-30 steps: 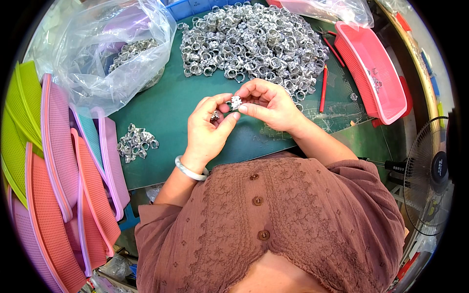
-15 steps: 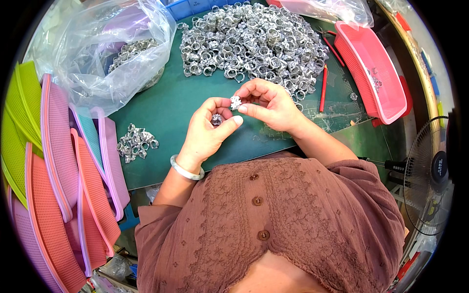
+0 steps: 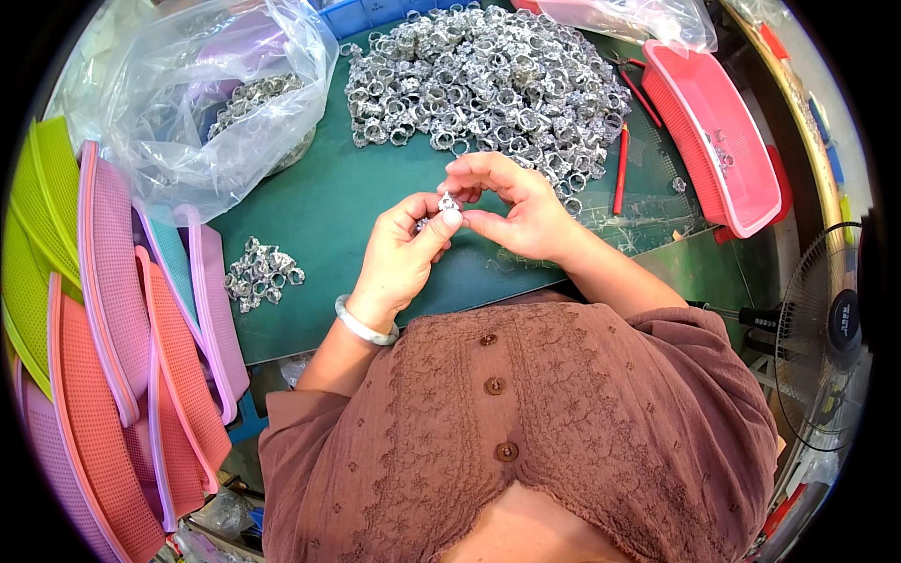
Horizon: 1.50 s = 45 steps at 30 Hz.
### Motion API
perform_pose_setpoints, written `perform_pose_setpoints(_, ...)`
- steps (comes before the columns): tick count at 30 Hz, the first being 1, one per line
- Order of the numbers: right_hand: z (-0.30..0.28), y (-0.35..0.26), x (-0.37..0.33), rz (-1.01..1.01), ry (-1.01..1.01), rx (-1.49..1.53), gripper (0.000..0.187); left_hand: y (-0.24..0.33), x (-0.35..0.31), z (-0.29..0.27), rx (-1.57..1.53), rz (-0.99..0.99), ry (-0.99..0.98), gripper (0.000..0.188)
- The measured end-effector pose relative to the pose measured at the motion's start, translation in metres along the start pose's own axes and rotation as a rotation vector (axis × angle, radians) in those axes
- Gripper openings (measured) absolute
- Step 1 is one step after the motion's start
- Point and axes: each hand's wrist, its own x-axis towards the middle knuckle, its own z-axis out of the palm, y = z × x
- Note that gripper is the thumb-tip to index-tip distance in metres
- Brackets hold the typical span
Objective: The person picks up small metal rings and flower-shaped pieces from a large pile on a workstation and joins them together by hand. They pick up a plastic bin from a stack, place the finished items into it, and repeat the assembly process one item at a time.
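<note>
A silvery ring [image 3: 448, 202] with a clustered top is pinched between the thumb and forefinger of my left hand [image 3: 396, 249]. A second ring [image 3: 422, 224] sits partly hidden in that hand's curled fingers. Close on the other side is my right hand [image 3: 540, 214], its thumb apart from its curved fingers, with nothing visibly held; whether a fingertip touches the ring I cannot tell. A large heap of silvery rings [image 3: 488, 80] lies beyond my hands. A smaller pile of rings [image 3: 263, 275] is to the left on the green work surface [image 3: 328, 225].
A clear plastic bag [image 3: 160, 122] with more metal pieces stands far left. Stacked coloured baskets [image 3: 117, 281] crowd the left edge. On the right are a pink basket [image 3: 751, 202] holding a few rings, a red pencil-like stick [image 3: 620, 174], red-handled pliers [image 3: 643, 98] and a fan [image 3: 826, 328].
My left hand has closed on the upper ring, which has turned and dropped slightly. My right fingers have loosened from it and spread apart.
</note>
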Motion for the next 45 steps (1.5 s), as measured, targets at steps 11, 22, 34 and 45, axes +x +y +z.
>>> perform_pose_setpoints(11, 0.0, 0.001, 0.001, -0.007, 0.013, 0.015, 0.062, 0.0, -0.002, 0.002, 0.021, 0.139, 0.039, 0.023)
perform_pose_setpoints(22, -0.007, 0.006, 0.01, -0.056, -0.103, -0.511, 0.021, 0.006, -0.004, -0.024, -0.472, 0.085, 0.083, 0.02)
perform_pose_setpoints(34, 0.021, 0.016, 0.017, 0.032, -0.279, -1.059, 0.025, -0.004, -0.004, -0.031, -0.391, -0.066, 0.246, 0.02)
perform_pose_setpoints(45, 0.013, 0.004, 0.016, 0.087, -0.112, -0.104, 0.037, -0.001, -0.007, -0.024, -0.216, -0.055, 0.165, 0.013)
